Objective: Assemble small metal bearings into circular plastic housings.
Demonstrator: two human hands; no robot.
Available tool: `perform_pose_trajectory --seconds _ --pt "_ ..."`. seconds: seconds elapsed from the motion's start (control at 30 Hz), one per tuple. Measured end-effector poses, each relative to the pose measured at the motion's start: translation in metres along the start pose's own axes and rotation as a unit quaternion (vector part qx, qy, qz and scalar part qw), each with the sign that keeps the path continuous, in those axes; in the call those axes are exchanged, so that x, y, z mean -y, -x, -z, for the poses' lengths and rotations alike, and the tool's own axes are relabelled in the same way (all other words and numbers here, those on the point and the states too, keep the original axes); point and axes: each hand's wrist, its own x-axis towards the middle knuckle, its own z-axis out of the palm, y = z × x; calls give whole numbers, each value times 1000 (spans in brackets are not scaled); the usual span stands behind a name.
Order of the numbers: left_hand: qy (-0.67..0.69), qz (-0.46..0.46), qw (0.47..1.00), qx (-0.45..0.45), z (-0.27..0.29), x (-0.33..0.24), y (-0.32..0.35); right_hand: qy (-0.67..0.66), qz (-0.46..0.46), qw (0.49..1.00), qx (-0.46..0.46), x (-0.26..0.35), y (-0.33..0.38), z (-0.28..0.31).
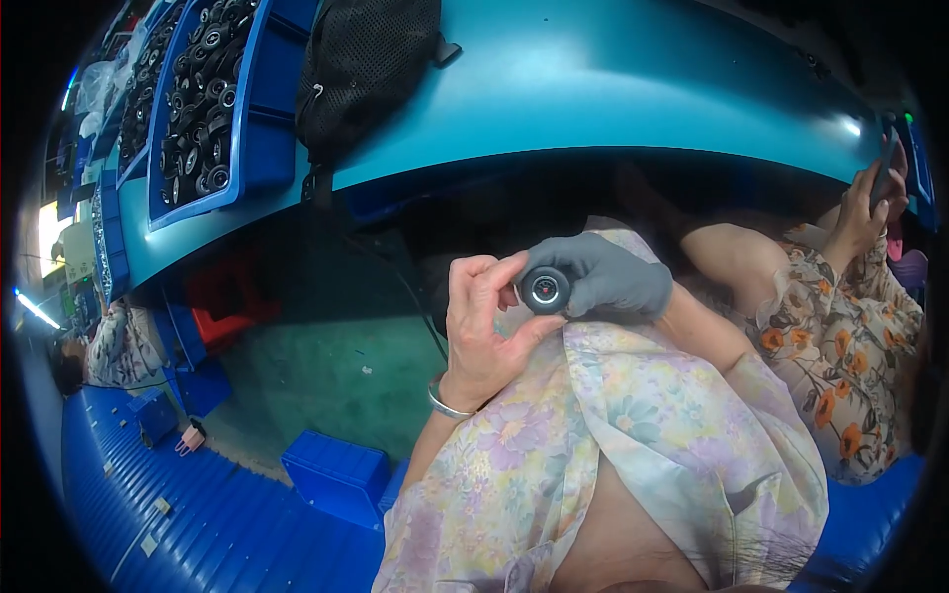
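A small black toy wheel (pixel 544 290) with a silver ring and a red dot at its centre is held up above my lap. My right hand (pixel 613 280), in a grey glove, grips the wheel from the right with fingers curled round it. My bare left hand (pixel 486 321), with a silver bangle at the wrist, is at its left side. The left forefinger reaches the wheel's upper edge and the thumb lies near its lower edge. The other left fingers are bent, partly hidden behind.
A teal table (pixel 554 89) curves across the front. On it stand a blue bin (pixel 240 163) full of black wheels and a black mesh bag (pixel 366 74). At right sits another person (pixel 840 346) holding a phone. Blue crates (pixel 336 469) and a red stool (pixel 232 296) are at left.
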Motion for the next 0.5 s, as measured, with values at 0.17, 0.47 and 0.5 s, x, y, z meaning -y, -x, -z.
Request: perform_pose_trajectory --seconds 0.17,0.47,0.5 --pt "-26 21 997 69 6 -1 -4 161 -49 986 -9 12 -4 1" --pt "659 283 695 52 -3 20 14 329 228 911 -102 -8 0 -7" --pt "663 286 690 51 -4 19 15 327 227 912 -101 -8 -2 -10"
